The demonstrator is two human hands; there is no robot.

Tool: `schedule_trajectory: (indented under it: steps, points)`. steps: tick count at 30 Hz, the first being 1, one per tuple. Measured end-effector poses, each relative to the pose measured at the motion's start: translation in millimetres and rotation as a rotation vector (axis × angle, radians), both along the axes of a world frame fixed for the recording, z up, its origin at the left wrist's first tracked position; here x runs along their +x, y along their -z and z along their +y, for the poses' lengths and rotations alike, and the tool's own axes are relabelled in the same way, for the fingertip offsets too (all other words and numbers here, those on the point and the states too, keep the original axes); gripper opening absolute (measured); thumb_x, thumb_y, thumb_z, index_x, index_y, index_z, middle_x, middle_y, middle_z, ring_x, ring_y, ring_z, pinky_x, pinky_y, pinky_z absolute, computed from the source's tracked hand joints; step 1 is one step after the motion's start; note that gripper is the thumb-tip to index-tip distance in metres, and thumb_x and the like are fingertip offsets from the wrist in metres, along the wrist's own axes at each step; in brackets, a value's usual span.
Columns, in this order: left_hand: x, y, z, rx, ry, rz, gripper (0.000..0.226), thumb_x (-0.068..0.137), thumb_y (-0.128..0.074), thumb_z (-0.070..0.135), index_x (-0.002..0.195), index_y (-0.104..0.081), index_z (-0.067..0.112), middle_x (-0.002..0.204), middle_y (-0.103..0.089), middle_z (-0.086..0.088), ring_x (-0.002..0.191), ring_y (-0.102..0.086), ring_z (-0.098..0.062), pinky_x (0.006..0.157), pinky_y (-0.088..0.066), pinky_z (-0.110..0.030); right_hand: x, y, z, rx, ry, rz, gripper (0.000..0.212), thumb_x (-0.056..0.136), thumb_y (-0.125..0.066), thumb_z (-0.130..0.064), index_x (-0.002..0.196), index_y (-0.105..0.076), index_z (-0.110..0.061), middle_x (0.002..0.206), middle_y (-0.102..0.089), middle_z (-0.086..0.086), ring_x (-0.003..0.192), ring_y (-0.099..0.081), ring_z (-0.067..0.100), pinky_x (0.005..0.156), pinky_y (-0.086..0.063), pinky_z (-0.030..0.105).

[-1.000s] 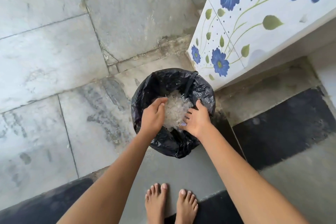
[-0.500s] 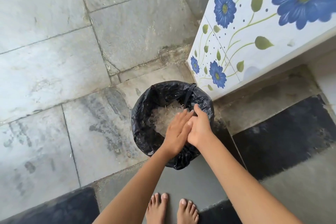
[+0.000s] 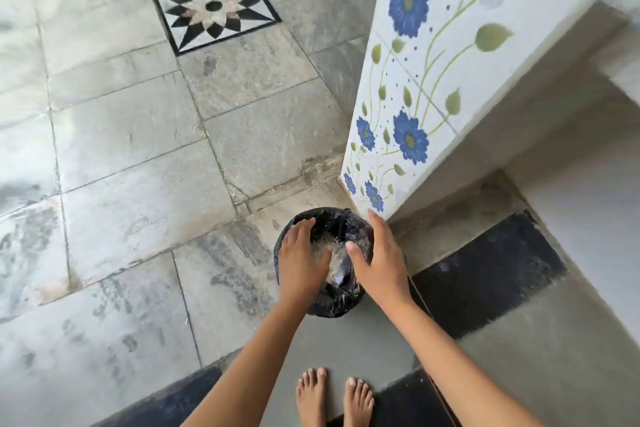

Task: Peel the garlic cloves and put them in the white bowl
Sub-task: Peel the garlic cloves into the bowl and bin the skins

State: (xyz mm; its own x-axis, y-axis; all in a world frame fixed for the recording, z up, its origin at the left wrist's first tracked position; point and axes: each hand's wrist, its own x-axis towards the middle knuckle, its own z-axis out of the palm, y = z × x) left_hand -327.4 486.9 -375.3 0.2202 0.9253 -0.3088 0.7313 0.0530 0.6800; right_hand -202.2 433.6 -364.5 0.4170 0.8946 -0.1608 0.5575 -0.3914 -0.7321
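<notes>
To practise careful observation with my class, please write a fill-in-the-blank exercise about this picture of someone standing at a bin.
1. The left hand and the right hand are over the bin, which is lined with a ___ plastic bag.
2. The wall tiles beside the bin show flowers with ___ petals.
3. The person's feet wear no shoes: they are ___.

Missing words: black; blue; bare.
</notes>
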Motion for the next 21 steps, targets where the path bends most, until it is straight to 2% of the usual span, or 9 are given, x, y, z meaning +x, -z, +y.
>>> schedule_trajectory:
  steps: [4, 9, 12, 17, 21]
  points:
    - [-8.4, -135.4, -38.1, 0.107, 0.064, -0.007, 0.056, 0.089, -0.059, 0.025, 0.141, -0.040, 0.017, 0.147, -0.038, -0.001, 0.135, -0.032, -0.020, 0.110, -0.028, -0.037, -3.2, -127.2, -54.7, 0.104, 0.128, -0.107, 0.063, 0.085, -0.051, -0.033, 0.140, -0.040, -0.003, 0.143, -0.044, 0.015, 0.132, -0.042, 0.029, 0.106, -0.036, 0.049]
    - [-4.7, -260.5, -101.7, 0.299, 0.230, -0.135, 0.055, 0.088, -0.063, 0.026, 0.138, -0.043, 0.019, 0.142, -0.044, 0.001, 0.131, -0.038, -0.017, 0.105, -0.031, -0.032, -3.5, -236.3, -142.2, 0.247, 0.259, -0.317, 0.061, 0.088, -0.042, -0.039, 0.137, -0.044, -0.003, 0.143, -0.043, 0.017, 0.132, -0.041, 0.031, 0.106, -0.035, 0.043]
    - [17.0, -302.2, -143.6, 0.363, 0.359, -0.227, 0.053, 0.087, -0.063, 0.027, 0.137, -0.044, 0.021, 0.142, -0.045, 0.001, 0.132, -0.038, -0.017, 0.106, -0.033, -0.034, 6.0, -277.8, -194.7, 0.315, 0.362, -0.461, 0.056, 0.090, -0.045, -0.034, 0.136, -0.044, -0.003, 0.142, -0.044, 0.017, 0.130, -0.043, 0.032, 0.103, -0.034, 0.039]
    - [81.1, -341.5, -209.9, 0.455, 0.600, -0.312, 0.057, 0.084, -0.049, 0.044, 0.135, -0.047, 0.020, 0.140, -0.047, 0.002, 0.130, -0.042, -0.016, 0.106, -0.036, -0.036, 47.0, -317.4, -285.9, 0.364, 0.616, -0.560, 0.056, 0.091, -0.044, -0.036, 0.135, -0.047, -0.003, 0.139, -0.048, 0.017, 0.128, -0.045, 0.031, 0.103, -0.038, 0.040]
    - [151.2, -357.4, -266.9, 0.500, 0.741, -0.358, 0.046, 0.087, -0.062, 0.031, 0.130, -0.052, 0.018, 0.136, -0.050, 0.000, 0.124, -0.046, -0.020, 0.101, -0.038, -0.037, 93.1, -331.9, -367.5, 0.345, 0.815, -0.619, 0.055, 0.090, -0.043, -0.037, 0.133, -0.048, -0.002, 0.134, -0.053, 0.018, 0.122, -0.051, 0.033, 0.098, -0.044, 0.045]
